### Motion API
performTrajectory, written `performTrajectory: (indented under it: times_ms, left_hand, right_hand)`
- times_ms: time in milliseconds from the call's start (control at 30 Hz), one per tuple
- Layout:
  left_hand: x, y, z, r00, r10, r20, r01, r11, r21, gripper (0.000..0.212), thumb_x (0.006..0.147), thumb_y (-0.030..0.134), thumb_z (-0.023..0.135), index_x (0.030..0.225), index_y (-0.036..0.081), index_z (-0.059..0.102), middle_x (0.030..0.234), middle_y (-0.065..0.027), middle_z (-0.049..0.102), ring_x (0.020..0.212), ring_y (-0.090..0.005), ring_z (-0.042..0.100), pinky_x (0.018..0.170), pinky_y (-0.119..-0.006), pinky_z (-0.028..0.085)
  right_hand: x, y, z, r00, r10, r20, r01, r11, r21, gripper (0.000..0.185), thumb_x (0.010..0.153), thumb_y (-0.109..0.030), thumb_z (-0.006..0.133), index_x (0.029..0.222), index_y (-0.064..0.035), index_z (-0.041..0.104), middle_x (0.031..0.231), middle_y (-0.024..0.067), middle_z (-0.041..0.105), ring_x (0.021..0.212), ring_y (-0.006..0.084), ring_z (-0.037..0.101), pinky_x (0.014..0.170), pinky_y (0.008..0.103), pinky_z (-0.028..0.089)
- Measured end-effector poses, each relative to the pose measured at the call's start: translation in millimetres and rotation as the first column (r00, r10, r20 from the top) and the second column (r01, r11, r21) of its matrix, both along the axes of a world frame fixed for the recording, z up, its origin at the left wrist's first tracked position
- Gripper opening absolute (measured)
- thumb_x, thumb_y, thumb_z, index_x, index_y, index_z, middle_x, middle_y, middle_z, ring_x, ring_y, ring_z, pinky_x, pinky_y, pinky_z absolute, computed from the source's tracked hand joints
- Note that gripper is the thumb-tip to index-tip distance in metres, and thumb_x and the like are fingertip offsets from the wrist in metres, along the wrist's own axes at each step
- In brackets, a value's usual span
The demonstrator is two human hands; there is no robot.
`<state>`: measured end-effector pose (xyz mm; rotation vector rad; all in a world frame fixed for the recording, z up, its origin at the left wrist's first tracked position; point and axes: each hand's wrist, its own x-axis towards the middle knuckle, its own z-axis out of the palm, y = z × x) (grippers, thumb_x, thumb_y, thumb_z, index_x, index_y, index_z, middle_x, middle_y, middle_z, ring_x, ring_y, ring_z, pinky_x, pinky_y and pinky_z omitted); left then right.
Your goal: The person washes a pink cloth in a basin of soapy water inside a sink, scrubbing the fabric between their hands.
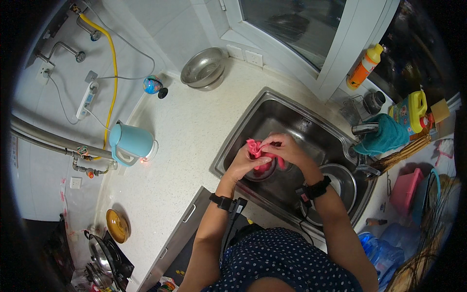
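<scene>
Over a stainless steel sink (pixel 270 95), both my hands hold a bunched, wet-looking pink cloth (pixel 261 166). My left hand (pixel 240 162) grips it from the left, thumb laid across the front. From the right, my right hand (pixel 286 148) pinches the cloth's upper part between its fingers. Just beneath the cloth is a small round bowl or basin, mostly hidden by it and my hands. A metal basin (pixel 348 179) rests in the right part of the sink, partly behind my right forearm.
A light blue electric kettle (pixel 135 142) and an amber bowl (pixel 117 226) stand on the left counter. Metal colanders (pixel 203 69) sit at the back. Right of the sink are a faucet (pixel 366 127) draped with a teal towel (pixel 386 135), a yellow jug (pixel 414 109) and a pink bin (pixel 406 191).
</scene>
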<state>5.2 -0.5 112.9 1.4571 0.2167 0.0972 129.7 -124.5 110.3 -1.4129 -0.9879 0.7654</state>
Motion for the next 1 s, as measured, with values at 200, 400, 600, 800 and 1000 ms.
performTrajectory:
  times_ms: [200,400,600,800,1000]
  left_hand:
    - [-8.6,16.5,-21.4,0.984,0.165,-0.063,-0.170,0.981,-0.092,0.011,0.085,0.010,0.051,0.094,0.003,0.055,0.083,0.0017,0.057,0.074,-0.0054,0.050,0.067,-0.019,0.040]
    - [-5.3,21.0,-31.6,0.956,0.281,-0.085,-0.292,0.941,-0.170,0.018,0.089,0.019,0.047,0.096,0.005,0.055,0.084,0.0023,0.056,0.078,-0.0055,0.050,0.070,-0.020,0.040]
    - [2.6,8.3,-33.3,0.978,0.188,-0.088,-0.207,0.908,-0.363,0.038,0.091,0.030,0.040,0.123,0.008,0.038,0.107,-0.0026,0.049,0.096,-0.0098,0.048,0.085,-0.024,0.039]
    - [6.4,-0.3,-16.7,0.969,0.215,-0.119,-0.244,0.899,-0.364,0.064,0.089,0.045,0.035,0.138,0.014,0.008,0.125,-0.0100,0.038,0.112,-0.0191,0.040,0.097,-0.032,0.031]
    - [-0.2,16.5,-44.0,0.978,0.206,0.044,-0.181,0.929,-0.324,0.054,0.089,0.040,0.038,0.129,0.004,0.029,0.117,-0.0128,0.042,0.112,-0.0218,0.040,0.095,-0.029,0.031]
  right_hand:
    - [8.0,-14.2,-13.3,0.998,0.054,0.017,-0.050,0.985,-0.164,0.019,0.075,-0.015,0.065,0.086,-0.0008,0.062,0.075,0.0036,0.061,0.071,0.0085,0.054,0.065,0.0225,0.043]
    - [12.4,-26.2,-27.0,0.996,0.004,0.085,0.016,0.973,-0.230,0.018,0.077,-0.015,0.061,0.087,0.0002,0.061,0.072,0.0034,0.058,0.071,0.0089,0.054,0.064,0.0222,0.043]
    - [-12.8,6.3,14.0,0.994,-0.059,-0.095,0.067,0.995,0.079,0.033,0.074,0.000,0.059,0.106,0.0001,0.052,0.098,0.0067,0.057,0.078,0.0084,0.051,0.067,0.0221,0.043]
    - [-18.0,16.7,-6.9,0.938,-0.058,0.342,0.058,0.998,0.008,0.033,0.069,-0.002,0.062,0.102,-0.0033,0.053,0.092,0.0134,0.057,0.085,0.0269,0.057,0.073,0.0335,0.045]
    - [-21.2,21.7,31.5,0.947,-0.144,0.286,0.104,0.983,0.149,0.020,0.069,0.003,0.059,0.088,-0.0028,0.057,0.088,0.0117,0.057,0.085,0.0260,0.057,0.074,0.0316,0.045]
